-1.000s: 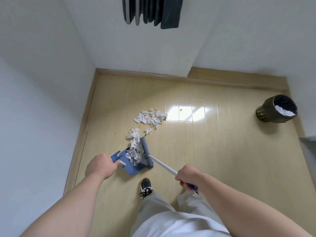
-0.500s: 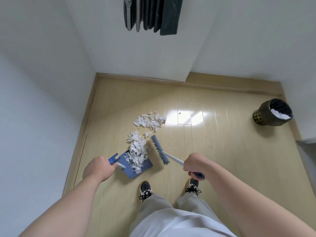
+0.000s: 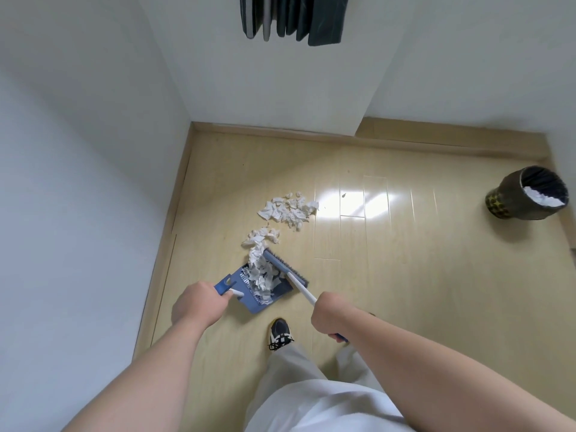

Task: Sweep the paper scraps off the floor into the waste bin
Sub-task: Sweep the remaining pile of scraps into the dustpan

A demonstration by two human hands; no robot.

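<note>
The left hand (image 3: 196,305) grips the blue dustpan (image 3: 265,288) handle; the right hand (image 3: 327,316) is closed round the broom (image 3: 285,266) stick. Paper scraps (image 3: 288,208) lie on the floor (image 3: 405,275) beyond the pan, some inside it. The waste bin (image 3: 526,193) stands well apart, right. A shoe (image 3: 279,333) sits near the pan.

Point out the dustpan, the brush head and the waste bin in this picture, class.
dustpan (image 3: 256,302), head view, on its bare blue rear edge.
brush head (image 3: 284,266), head view, on the middle of the blue bristle block.
waste bin (image 3: 514,199), head view, on its dark outer wall.
</note>
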